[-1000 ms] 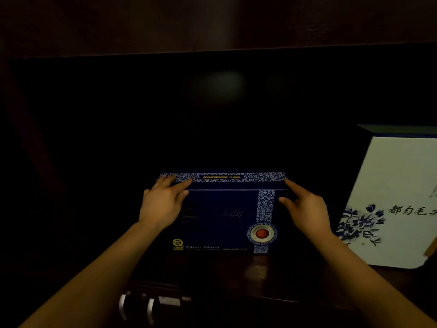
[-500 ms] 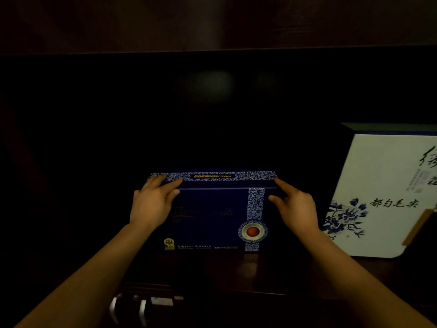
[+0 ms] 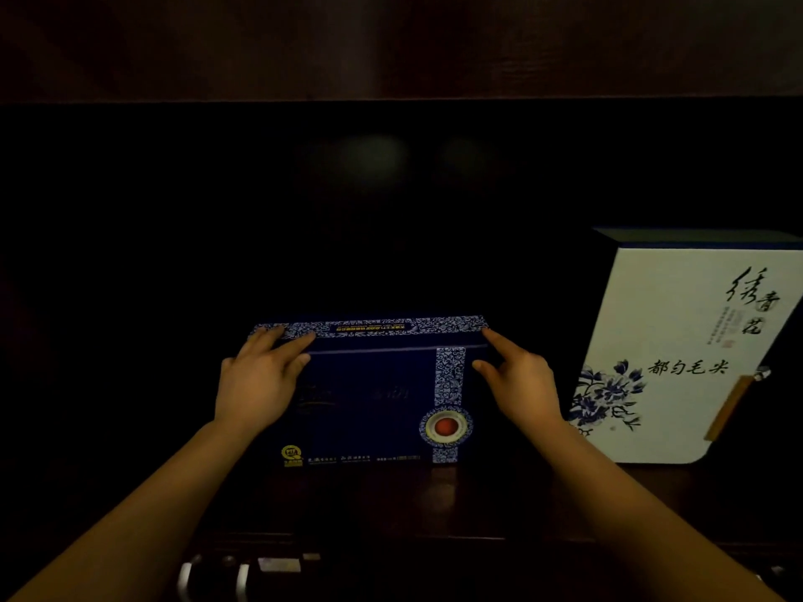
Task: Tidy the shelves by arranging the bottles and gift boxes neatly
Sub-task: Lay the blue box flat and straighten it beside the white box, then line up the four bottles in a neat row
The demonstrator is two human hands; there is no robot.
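Note:
A dark blue gift box (image 3: 373, 397) with a blue-and-white patterned band and a red round seal stands upright on a dark wooden shelf (image 3: 434, 501). My left hand (image 3: 260, 380) lies against its upper left corner, fingers over the top edge. My right hand (image 3: 517, 380) presses its upper right corner, index finger on the top edge. To the right stands a taller white gift box (image 3: 678, 354) with blue flowers and black calligraphy, apart from the blue box.
The shelf recess behind and to the left of the blue box is very dark. A wooden board (image 3: 391, 45) runs across above. Metal handles (image 3: 213, 580) show below the shelf's front edge. A tan tag (image 3: 730, 406) hangs on the white box.
The view has shifted so the blue box and both hands sit slightly further left and the white box shows more. Both hands keep their hold on the blue box's top corners.

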